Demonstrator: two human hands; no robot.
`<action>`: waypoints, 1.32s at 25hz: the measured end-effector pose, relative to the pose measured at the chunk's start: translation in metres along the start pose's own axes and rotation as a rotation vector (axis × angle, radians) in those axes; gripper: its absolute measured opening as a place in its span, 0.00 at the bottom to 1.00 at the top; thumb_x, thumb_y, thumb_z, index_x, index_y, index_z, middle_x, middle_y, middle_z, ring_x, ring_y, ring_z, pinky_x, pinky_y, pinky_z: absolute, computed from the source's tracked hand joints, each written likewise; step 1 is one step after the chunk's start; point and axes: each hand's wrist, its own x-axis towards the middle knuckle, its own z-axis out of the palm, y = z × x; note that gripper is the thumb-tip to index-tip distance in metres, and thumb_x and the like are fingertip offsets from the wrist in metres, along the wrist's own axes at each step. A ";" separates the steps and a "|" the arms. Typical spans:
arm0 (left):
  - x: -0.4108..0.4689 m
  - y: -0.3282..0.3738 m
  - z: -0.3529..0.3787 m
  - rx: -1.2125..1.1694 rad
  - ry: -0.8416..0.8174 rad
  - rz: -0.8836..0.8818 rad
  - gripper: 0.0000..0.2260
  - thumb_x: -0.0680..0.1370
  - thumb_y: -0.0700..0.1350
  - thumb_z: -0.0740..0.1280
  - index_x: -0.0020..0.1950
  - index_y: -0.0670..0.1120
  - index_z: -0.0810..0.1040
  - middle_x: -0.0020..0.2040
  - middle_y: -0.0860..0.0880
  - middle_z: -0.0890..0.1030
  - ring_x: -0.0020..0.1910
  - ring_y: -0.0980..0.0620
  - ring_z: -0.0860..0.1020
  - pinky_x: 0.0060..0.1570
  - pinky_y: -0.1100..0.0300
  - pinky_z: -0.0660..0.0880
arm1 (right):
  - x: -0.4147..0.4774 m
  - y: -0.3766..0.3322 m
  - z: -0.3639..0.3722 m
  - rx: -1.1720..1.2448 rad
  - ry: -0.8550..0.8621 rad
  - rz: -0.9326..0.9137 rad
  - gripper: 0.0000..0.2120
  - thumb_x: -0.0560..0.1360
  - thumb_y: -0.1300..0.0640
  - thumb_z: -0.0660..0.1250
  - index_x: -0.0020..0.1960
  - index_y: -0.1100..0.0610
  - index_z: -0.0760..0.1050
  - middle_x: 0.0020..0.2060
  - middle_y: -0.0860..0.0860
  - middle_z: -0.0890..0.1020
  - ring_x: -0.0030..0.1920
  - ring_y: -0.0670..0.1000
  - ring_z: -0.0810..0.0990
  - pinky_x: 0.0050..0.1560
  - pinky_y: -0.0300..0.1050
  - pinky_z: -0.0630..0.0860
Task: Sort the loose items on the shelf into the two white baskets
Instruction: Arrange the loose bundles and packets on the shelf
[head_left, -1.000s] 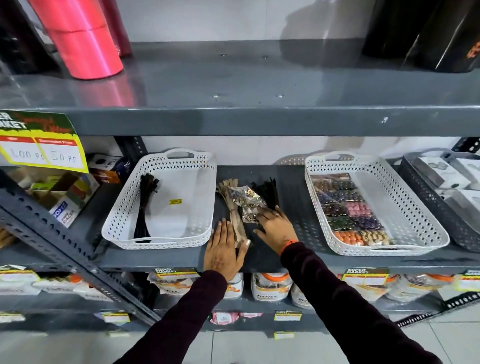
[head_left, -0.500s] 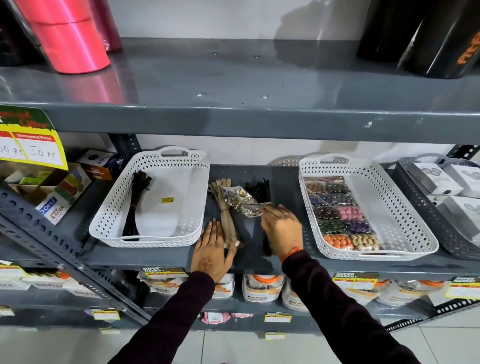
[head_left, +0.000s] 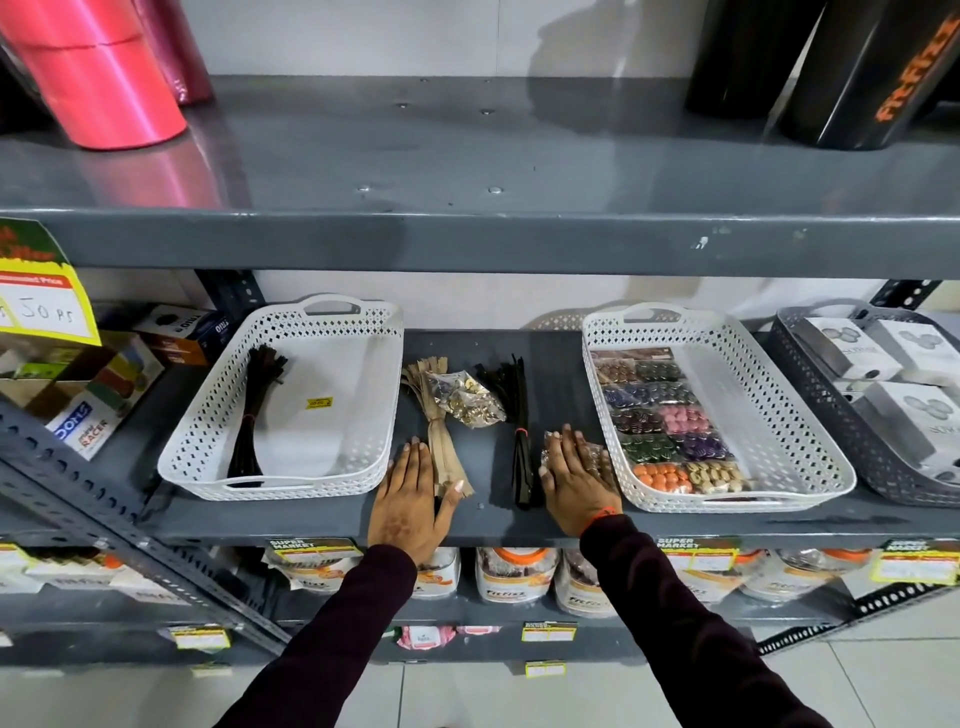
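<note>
Two white baskets stand on the grey shelf. The left basket (head_left: 197, 441) holds one black bundle (head_left: 257, 410). The right basket (head_left: 779, 415) holds packets of coloured beads (head_left: 660, 415). Between them lie a beige bundle (head_left: 434, 410), a clear packet of gold pieces (head_left: 470, 402) and a second black bundle (head_left: 517, 415). My left hand (head_left: 410, 499) lies flat and open on the shelf, thumb against the beige bundle's near end. My right hand (head_left: 576, 478) covers a clear packet (head_left: 597, 457) right beside the right basket and holds it down.
A dark grey basket (head_left: 810, 395) of white boxes stands to the right. Boxed goods (head_left: 93, 400) sit left of the left basket. The upper shelf edge (head_left: 467, 239) overhangs the work area. Jars (head_left: 514, 571) fill the shelf below.
My right hand has moved from the centre pile to the right with a clear packet and lowered it beside the right basket. My left hand has stayed by the beige bundle.
</note>
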 end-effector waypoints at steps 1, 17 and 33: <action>0.000 0.000 -0.001 -0.006 -0.002 0.000 0.42 0.73 0.66 0.31 0.74 0.38 0.51 0.76 0.39 0.55 0.76 0.45 0.52 0.74 0.52 0.50 | 0.000 0.002 0.002 0.005 -0.013 0.001 0.26 0.83 0.50 0.44 0.79 0.53 0.41 0.79 0.50 0.42 0.79 0.49 0.39 0.79 0.54 0.40; -0.001 0.001 -0.002 0.053 0.020 -0.009 0.32 0.79 0.60 0.48 0.75 0.39 0.51 0.77 0.41 0.55 0.76 0.47 0.52 0.73 0.56 0.48 | 0.091 -0.063 -0.024 -0.224 0.062 -0.344 0.26 0.79 0.66 0.57 0.76 0.57 0.58 0.76 0.54 0.62 0.77 0.51 0.57 0.79 0.45 0.51; 0.000 0.000 -0.002 0.042 0.014 0.014 0.32 0.80 0.60 0.46 0.74 0.38 0.52 0.76 0.39 0.56 0.76 0.45 0.53 0.73 0.54 0.48 | 0.078 -0.006 -0.022 0.026 -0.133 0.145 0.29 0.82 0.51 0.48 0.78 0.60 0.45 0.79 0.56 0.41 0.78 0.53 0.38 0.79 0.56 0.38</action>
